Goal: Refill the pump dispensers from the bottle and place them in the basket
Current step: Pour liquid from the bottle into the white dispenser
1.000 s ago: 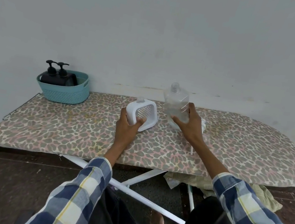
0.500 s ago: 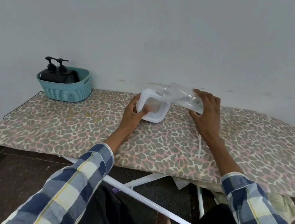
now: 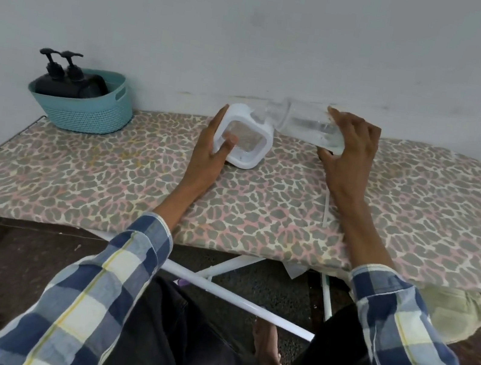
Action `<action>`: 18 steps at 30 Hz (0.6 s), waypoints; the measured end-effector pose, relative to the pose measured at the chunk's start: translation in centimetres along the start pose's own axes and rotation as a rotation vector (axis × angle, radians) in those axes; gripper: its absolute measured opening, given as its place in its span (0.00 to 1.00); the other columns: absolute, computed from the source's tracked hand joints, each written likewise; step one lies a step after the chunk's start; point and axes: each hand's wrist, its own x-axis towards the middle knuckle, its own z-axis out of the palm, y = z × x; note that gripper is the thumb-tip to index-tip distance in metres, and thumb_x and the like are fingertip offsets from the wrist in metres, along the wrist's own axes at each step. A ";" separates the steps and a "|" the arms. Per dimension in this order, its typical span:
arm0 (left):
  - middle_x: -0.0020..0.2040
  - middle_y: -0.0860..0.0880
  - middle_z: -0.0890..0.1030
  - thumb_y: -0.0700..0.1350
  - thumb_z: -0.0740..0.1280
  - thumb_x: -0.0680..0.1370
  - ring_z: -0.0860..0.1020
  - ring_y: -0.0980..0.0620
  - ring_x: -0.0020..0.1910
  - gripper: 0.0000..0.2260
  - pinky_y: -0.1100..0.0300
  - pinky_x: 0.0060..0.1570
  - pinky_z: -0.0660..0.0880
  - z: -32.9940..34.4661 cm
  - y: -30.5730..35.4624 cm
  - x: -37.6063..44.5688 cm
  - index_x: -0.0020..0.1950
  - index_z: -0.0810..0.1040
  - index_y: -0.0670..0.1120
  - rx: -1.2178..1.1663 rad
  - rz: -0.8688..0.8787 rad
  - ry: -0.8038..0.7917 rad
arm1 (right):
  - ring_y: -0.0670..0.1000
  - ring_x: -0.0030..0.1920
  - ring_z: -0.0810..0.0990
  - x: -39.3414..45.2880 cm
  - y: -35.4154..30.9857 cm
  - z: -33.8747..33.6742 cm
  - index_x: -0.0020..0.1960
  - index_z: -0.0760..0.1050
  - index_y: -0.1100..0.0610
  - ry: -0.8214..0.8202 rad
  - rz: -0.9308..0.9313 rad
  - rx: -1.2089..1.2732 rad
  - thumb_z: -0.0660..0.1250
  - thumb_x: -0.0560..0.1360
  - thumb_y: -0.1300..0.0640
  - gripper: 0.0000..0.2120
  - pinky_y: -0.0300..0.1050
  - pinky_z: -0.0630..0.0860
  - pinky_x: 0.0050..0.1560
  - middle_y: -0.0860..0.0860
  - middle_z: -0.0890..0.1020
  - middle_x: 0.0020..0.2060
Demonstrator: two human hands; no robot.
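A white square dispenser body [image 3: 247,142] with a clear window stands on the ironing board [image 3: 137,184], its top uncapped. My left hand [image 3: 211,152] grips its left side. My right hand [image 3: 348,156] holds a clear plastic bottle [image 3: 309,125] tipped nearly flat, its neck at the dispenser's top opening. Two black pump dispensers [image 3: 69,77] stand in a teal basket [image 3: 85,111] at the board's far left. A thin white pump tube [image 3: 327,209] lies on the board by my right forearm.
A grey wall runs right behind the board. White board legs [image 3: 238,300] cross below, and a pale cloth [image 3: 452,313] lies on the dark floor at the right. My knees sit under the board's near edge.
My right hand has lifted the clear bottle from upright and tipped it over the white dispenser's top. My left hand has turned the dispenser upright and slid lower on its side.
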 end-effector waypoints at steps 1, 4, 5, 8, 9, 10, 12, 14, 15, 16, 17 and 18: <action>0.83 0.54 0.67 0.57 0.66 0.86 0.69 0.54 0.80 0.29 0.41 0.78 0.70 0.0 -0.1 0.0 0.86 0.62 0.55 0.004 0.008 0.001 | 0.57 0.66 0.70 -0.1 0.1 0.0 0.76 0.74 0.47 -0.001 0.004 0.000 0.79 0.68 0.63 0.39 0.53 0.73 0.65 0.49 0.79 0.66; 0.83 0.53 0.68 0.56 0.66 0.86 0.69 0.53 0.80 0.29 0.42 0.79 0.69 0.2 -0.3 0.0 0.86 0.62 0.53 0.021 0.021 0.004 | 0.56 0.66 0.70 0.0 0.4 -0.1 0.76 0.74 0.47 0.033 0.024 -0.001 0.80 0.67 0.63 0.40 0.53 0.73 0.65 0.49 0.79 0.66; 0.83 0.53 0.68 0.56 0.65 0.86 0.69 0.53 0.79 0.29 0.43 0.79 0.69 0.2 -0.4 0.1 0.86 0.62 0.53 0.034 0.029 0.008 | 0.55 0.66 0.70 0.0 0.5 -0.1 0.76 0.74 0.47 0.043 0.036 -0.001 0.81 0.66 0.63 0.40 0.53 0.73 0.65 0.48 0.78 0.66; 0.81 0.52 0.70 0.57 0.64 0.87 0.71 0.53 0.77 0.28 0.44 0.77 0.70 0.2 -0.4 0.1 0.86 0.61 0.54 0.089 0.070 0.009 | 0.54 0.67 0.69 0.1 0.5 -0.1 0.76 0.74 0.45 0.044 0.055 -0.019 0.82 0.66 0.62 0.41 0.54 0.73 0.65 0.47 0.78 0.67; 0.80 0.52 0.70 0.56 0.64 0.87 0.71 0.52 0.76 0.28 0.45 0.77 0.71 0.3 -0.4 0.0 0.86 0.61 0.55 0.102 0.077 0.012 | 0.54 0.67 0.69 0.0 0.4 -0.1 0.76 0.74 0.45 0.046 0.055 -0.018 0.82 0.66 0.62 0.41 0.55 0.73 0.66 0.48 0.78 0.67; 0.80 0.51 0.70 0.56 0.64 0.87 0.71 0.52 0.76 0.28 0.46 0.76 0.71 0.3 -0.4 -0.1 0.86 0.61 0.56 0.111 0.076 0.017 | 0.54 0.67 0.69 0.0 0.4 -0.1 0.76 0.74 0.45 0.048 0.054 -0.011 0.82 0.66 0.62 0.41 0.55 0.73 0.66 0.48 0.77 0.68; 0.79 0.51 0.70 0.55 0.64 0.87 0.71 0.52 0.75 0.27 0.49 0.76 0.71 0.4 -0.2 -0.4 0.86 0.61 0.56 0.117 0.075 0.025 | 0.54 0.68 0.69 0.0 0.4 -0.2 0.75 0.74 0.46 0.056 0.051 0.004 0.82 0.66 0.63 0.41 0.56 0.73 0.67 0.48 0.77 0.68; 0.79 0.50 0.70 0.55 0.64 0.88 0.71 0.52 0.76 0.27 0.51 0.75 0.70 0.4 0.0 -0.4 0.86 0.61 0.57 0.110 0.082 0.025 | 0.54 0.69 0.69 -0.1 0.4 -0.3 0.75 0.74 0.46 0.066 0.038 0.011 0.82 0.67 0.63 0.40 0.56 0.73 0.67 0.49 0.77 0.68; 0.80 0.50 0.69 0.54 0.64 0.88 0.71 0.52 0.76 0.27 0.53 0.75 0.70 0.4 0.0 -0.4 0.86 0.61 0.57 0.109 0.085 0.024 | 0.54 0.69 0.69 0.0 0.4 -0.3 0.75 0.75 0.47 0.070 0.032 0.011 0.82 0.67 0.63 0.40 0.56 0.73 0.67 0.49 0.77 0.69; 0.80 0.50 0.69 0.54 0.64 0.88 0.71 0.52 0.76 0.27 0.55 0.74 0.70 0.4 0.1 -0.4 0.86 0.61 0.56 0.111 0.088 0.023 | 0.54 0.69 0.69 0.0 0.4 -0.4 0.75 0.75 0.47 0.072 0.026 0.012 0.82 0.67 0.63 0.39 0.57 0.73 0.67 0.49 0.77 0.69; 0.80 0.50 0.69 0.54 0.64 0.88 0.70 0.52 0.76 0.27 0.58 0.73 0.69 0.4 0.1 -0.3 0.86 0.61 0.56 0.115 0.092 0.024 | 0.54 0.70 0.69 0.0 0.3 -0.4 0.75 0.75 0.47 0.072 0.024 0.014 0.82 0.67 0.63 0.39 0.57 0.73 0.67 0.49 0.77 0.69; 0.80 0.50 0.69 0.54 0.64 0.88 0.70 0.53 0.75 0.27 0.62 0.72 0.69 0.4 0.1 -0.3 0.86 0.61 0.56 0.120 0.098 0.025 | 0.54 0.70 0.69 0.0 0.3 -0.4 0.75 0.75 0.47 0.072 0.027 0.015 0.82 0.67 0.63 0.39 0.57 0.73 0.68 0.49 0.77 0.69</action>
